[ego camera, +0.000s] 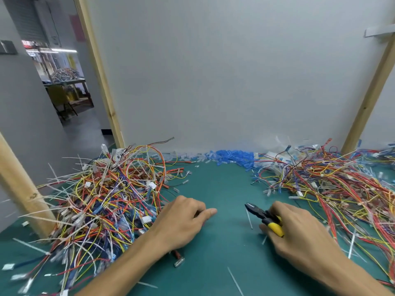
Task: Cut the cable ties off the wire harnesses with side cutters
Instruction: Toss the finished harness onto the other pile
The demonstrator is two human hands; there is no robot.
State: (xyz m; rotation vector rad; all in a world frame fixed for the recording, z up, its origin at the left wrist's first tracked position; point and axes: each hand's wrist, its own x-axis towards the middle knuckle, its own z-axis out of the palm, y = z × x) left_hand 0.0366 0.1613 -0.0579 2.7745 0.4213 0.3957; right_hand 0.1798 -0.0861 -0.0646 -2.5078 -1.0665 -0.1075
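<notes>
Green tabletop against a grey wall carries two tangles of wire harnesses: a left heap and a right heap. Between them the right hand grips one pair of side cutters, lying diagonally with the nose pointing far-left. The left hand rests on the tabletop, loosely curled and holding nothing.

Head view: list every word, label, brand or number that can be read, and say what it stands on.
Nothing reads clearly.
Red-and-white sign in the far room: too blurred.
Pink sheet on the far wall: too blurred.
White tag in the left pile of coloured wire harnesses: dark marks, too small.
On the yellow-handled black side cutters in the right hand: no brand shows.
</notes>
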